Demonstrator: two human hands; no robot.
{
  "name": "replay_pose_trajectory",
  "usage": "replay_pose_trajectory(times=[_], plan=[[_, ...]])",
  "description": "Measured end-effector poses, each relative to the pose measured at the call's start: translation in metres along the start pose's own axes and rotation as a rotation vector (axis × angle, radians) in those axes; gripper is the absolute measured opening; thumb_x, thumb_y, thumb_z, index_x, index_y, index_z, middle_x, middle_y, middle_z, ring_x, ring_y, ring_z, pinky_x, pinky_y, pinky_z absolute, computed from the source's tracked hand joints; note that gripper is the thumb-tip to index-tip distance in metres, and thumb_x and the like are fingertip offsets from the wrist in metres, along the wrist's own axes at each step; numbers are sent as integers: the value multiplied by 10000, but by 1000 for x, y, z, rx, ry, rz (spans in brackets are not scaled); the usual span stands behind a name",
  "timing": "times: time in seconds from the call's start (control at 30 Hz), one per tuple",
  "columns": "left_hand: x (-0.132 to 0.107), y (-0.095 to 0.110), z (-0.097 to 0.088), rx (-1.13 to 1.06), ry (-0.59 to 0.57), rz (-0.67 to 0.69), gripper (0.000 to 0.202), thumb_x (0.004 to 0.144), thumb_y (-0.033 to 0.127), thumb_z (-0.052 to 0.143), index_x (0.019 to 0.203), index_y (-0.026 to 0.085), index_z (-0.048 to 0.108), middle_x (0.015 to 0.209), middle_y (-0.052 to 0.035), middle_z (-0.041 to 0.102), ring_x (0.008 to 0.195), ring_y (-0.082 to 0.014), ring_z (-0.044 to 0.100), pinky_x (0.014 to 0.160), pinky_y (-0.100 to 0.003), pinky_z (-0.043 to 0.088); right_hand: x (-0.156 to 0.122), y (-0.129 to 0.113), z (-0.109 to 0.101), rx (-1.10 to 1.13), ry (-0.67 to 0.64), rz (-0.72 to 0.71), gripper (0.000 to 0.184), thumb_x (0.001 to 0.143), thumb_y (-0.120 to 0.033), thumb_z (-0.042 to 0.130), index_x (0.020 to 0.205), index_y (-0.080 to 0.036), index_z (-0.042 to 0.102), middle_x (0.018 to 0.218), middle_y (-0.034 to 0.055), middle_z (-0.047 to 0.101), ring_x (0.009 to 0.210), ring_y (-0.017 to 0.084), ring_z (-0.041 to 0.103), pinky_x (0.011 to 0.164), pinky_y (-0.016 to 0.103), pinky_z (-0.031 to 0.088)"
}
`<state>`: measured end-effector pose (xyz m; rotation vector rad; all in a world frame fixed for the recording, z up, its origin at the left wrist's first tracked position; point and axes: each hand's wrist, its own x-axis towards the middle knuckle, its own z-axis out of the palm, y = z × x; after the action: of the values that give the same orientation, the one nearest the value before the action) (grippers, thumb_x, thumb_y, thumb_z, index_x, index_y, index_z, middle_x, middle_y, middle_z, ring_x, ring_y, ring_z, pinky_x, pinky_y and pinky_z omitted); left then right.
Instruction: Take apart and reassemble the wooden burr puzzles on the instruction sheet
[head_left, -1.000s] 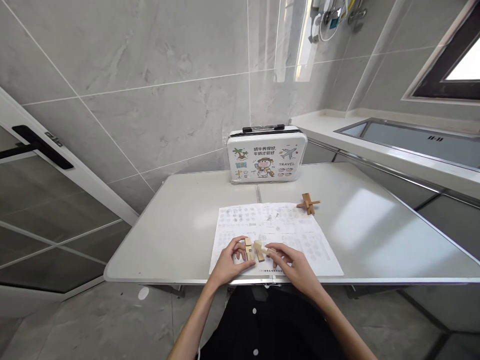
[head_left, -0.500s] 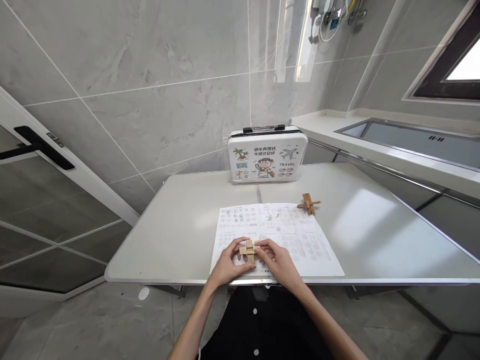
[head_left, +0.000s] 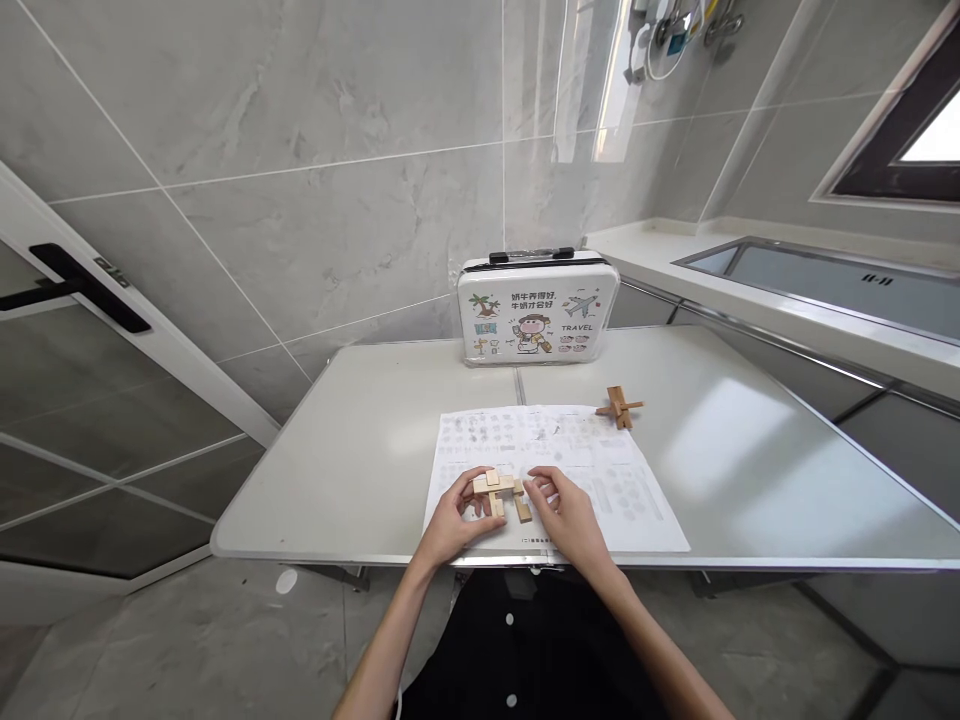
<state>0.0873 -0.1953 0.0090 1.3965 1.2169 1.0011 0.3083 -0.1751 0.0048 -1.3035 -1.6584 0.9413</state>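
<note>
A small cluster of pale wooden puzzle bars (head_left: 496, 487), crossed over one another, stands on a printed instruction sheet (head_left: 600, 470) near the table's front edge. My left hand (head_left: 454, 520) curls around the cluster's left side, fingers pinching it. My right hand (head_left: 566, 510) rests on the sheet just right of it, fingers bent and close to a loose wooden bar (head_left: 522, 508) lying beside the cluster; I cannot tell whether it touches that bar. A finished wooden cross puzzle (head_left: 618, 407) lies further back, off the sheet's far right corner.
A white tin case (head_left: 536, 305) with cartoon travel pictures stands at the back of the white folding table (head_left: 352, 460). A counter with a steel sink (head_left: 817, 275) runs along the right. Tiled wall behind, a dark-handled door (head_left: 82, 290) at left.
A second ago my right hand held a bar apart from the left hand's pieces. It brought the bar onto them, then drew back slightly, and a bar now lies beside the cluster.
</note>
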Motion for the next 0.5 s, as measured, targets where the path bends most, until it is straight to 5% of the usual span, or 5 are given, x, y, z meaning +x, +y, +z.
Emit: replay_pose_trajectory(times=[0.33,0.5], plan=[[0,-3,3,7,32,25,784,747,397,902,1428,243,544,1223,-87,713,1005,-212,684,971,-370,542,-18,16,8,-507,-73,-260,192,1023,-417,574,1062,-236,622,1012,83,658,820,248,678,617,318,500],[-1,-1,5,81,70,45,753,768,396,885,1427,247,551,1090,-58,732,908,-191,669,902,-342,538,-14,4,-6,-536,-192,-302,229,1084,-324,471,1262,-271,603,1066,73,710,877,246,714,643,312,501]])
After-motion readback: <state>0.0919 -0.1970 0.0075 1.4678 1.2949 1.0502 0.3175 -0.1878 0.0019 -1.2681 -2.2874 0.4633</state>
